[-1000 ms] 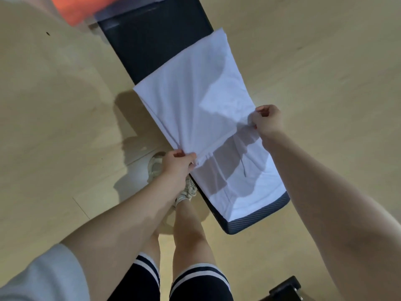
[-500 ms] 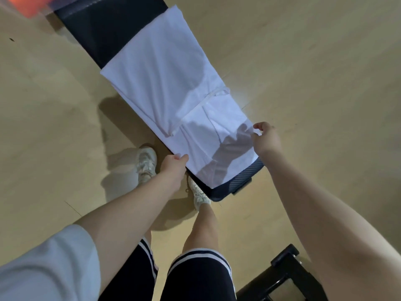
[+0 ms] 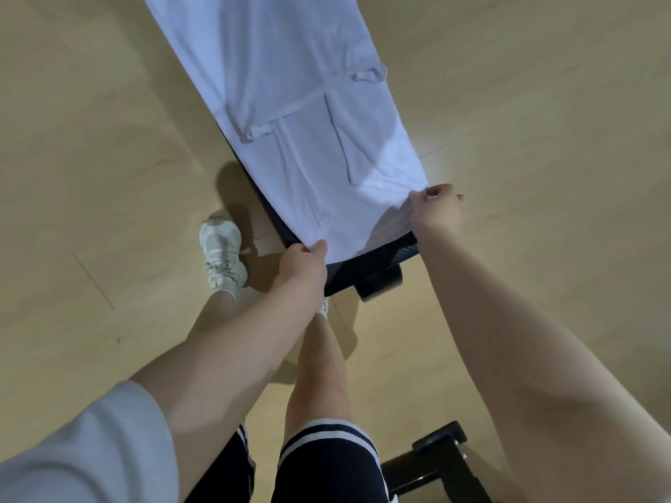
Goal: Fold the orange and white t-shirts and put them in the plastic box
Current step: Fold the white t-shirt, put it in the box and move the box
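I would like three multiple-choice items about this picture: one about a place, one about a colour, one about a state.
1. Where does the t-shirt lie?
A. on the dark bench
B. on the floor
C. in a box

2. What colour is this t-shirt?
A. orange
B. white
C. black

3. What do the hands do?
A. both hang free
B. only one holds cloth
C. both pinch the near edge

Key: 1 A, the bench's dark end shows under the cloth; 2 B, the cloth is white; 3 C, the left hand and the right hand each pinch a near corner.

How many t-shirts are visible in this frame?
1: the white cotton t-shirt lies spread along the dark padded bench, its near corners pinched by left hand and right hand. Orange one is out of view.
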Available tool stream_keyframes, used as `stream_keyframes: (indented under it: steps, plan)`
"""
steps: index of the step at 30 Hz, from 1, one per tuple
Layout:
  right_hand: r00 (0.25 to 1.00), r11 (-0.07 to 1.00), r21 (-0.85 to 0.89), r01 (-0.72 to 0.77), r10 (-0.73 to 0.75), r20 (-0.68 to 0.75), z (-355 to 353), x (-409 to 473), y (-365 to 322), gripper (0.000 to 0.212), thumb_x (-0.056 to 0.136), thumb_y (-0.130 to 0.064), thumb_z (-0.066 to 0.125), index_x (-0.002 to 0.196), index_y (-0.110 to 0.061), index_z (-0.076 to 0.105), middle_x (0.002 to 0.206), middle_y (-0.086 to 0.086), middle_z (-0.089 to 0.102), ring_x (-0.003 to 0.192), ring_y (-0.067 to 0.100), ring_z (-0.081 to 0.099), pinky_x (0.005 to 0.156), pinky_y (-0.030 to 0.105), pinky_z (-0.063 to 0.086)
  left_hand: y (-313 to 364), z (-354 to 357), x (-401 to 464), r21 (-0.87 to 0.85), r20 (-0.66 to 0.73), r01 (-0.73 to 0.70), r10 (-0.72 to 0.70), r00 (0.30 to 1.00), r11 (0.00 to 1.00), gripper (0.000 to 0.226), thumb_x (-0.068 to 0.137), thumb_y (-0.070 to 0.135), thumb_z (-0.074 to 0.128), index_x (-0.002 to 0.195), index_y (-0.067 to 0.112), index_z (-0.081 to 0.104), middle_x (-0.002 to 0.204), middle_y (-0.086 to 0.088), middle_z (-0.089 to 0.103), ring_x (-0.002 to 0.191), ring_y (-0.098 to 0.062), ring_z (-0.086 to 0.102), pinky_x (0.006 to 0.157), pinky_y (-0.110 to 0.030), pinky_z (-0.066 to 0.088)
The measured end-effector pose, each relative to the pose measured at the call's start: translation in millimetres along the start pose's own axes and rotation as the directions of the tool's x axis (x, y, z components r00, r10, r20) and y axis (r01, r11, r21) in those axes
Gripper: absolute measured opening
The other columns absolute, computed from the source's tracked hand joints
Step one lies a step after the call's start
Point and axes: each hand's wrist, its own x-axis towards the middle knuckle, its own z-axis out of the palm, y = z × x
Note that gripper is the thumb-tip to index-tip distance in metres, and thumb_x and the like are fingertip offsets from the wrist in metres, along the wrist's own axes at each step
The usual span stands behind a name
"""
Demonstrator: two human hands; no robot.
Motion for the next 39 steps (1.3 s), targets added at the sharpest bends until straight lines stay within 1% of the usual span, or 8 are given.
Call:
stream_keyframes:
  steps: [8,13,18,22,25,28,34,39]
  plan:
    - [0.991,0.958,0.283,0.051,-0.085,0.108,-23.5,-2.7,6.9,0.013,0.081,-0.015,0.054,0.075,-0.022,0.044,0.073,-0.01,0.047,0.075,0.017,0.049,0.07,0.029,0.042,-2.0,-10.2,-21.7,-0.353,0.036,-0.01,0.024,0.999,0.935,0.003,0.089,0.018,0.056,0.086,0.019,0.055,0.099,0.001,0.062,0.081,-0.013,0.065,0.071,-0.02,0.05]
    - [0.975,0.924,0.381,-0.023,-0.063,0.211,-57.4,-20.0,1.9,0.023,0.074,-0.009,0.057,0.068,-0.027,0.044,0.073,-0.004,0.048,0.074,0.022,0.048,0.068,0.037,0.043,9.1,-22.5,-53.4,-0.257,-0.066,-0.105,0.091,0.994,0.961,0.023,0.087,0.011,0.057,0.105,0.014,0.042,0.092,0.002,0.053,0.064,-0.015,0.062,0.061,-0.022,0.047]
    - [0.942,0.954,0.292,0.072,-0.161,0.295,-85.2,-24.0,-30.1,0.01,0.067,-0.022,0.057,0.069,-0.031,0.053,0.07,-0.002,0.054,0.073,0.025,0.055,0.081,0.047,0.052,48.7,-42.8,-77.3,-0.119,-0.049,-0.21,0.206,0.977,0.97,0.014,0.09,0.01,0.052,0.103,0.014,0.05,0.102,-0.004,0.055,0.061,-0.016,0.06,0.058,-0.024,0.043]
    - [0.932,0.951,0.27,0.153,-0.23,0.281,-93.5,-17.0,-90.5,0.009,0.079,-0.025,0.056,0.07,-0.024,0.057,0.072,-0.003,0.057,0.076,0.021,0.054,0.076,0.039,0.05,102.0,-64.0,-72.7,-0.092,0.006,-0.237,0.239,0.971,0.967,0.007,0.09,0.017,0.055,0.093,0.012,0.059,0.09,-0.009,0.061,0.064,-0.014,0.059,0.061,-0.022,0.043]
    - [0.911,0.935,0.313,0.166,-0.267,0.315,-89.5,-3.1,-140.0,0.014,0.085,-0.009,0.05,0.085,-0.017,0.062,0.076,-0.001,0.057,0.073,0.017,0.05,0.064,0.025,0.042,144.6,-87.9,-52.8,-0.034,0.128,-0.272,0.274,0.953,0.962,0.031,0.081,0.029,0.068,0.104,0.01,0.059,0.094,-0.008,0.063,0.074,-0.014,0.062,0.065,-0.022,0.046]
    - [0.869,0.92,0.224,0.321,-0.38,0.318,-78.4,10.7,-182.2,0.025,0.082,0.001,0.046,0.099,-0.006,0.063,0.084,0.006,0.058,0.076,0.018,0.05,0.069,0.025,0.041,182.7,-113.4,-30.4,0.13,0.25,-0.392,0.352,0.902,0.911,0.034,0.079,0.017,0.071,0.11,0.012,0.059,0.091,-0.005,0.062,0.079,-0.012,0.058,0.064,-0.017,0.044]
    - [0.841,0.884,0.07,0.461,-0.461,0.283,-41.4,39.0,-258.9,0.015,0.083,-0.014,0.056,0.091,-0.006,0.066,0.094,0.016,0.062,0.073,0.017,0.051,0.068,0.022,0.039,241.8,-140.2,26.9,0.274,0.19,-0.477,0.439,0.878,0.835,0.019,0.09,0.019,0.055,0.103,0.008,0.064,0.091,-0.004,0.059,0.084,-0.019,0.054,0.077,-0.029,0.04]
    - [0.86,0.936,0.307,0.172,-0.295,0.416,-12.9,63.2,-309.3,0.011,0.078,-0.014,0.058,0.068,-0.018,0.056,0.065,0.004,0.045,0.058,0.013,0.041,0.054,0.022,0.033,284.6,-152.8,73.8,0.077,0.179,-0.478,0.46,0.87,0.875,0.028,0.091,0.014,0.054,0.114,-0.002,0.059,0.084,-0.003,0.058,0.074,-0.004,0.058,0.064,-0.014,0.044]
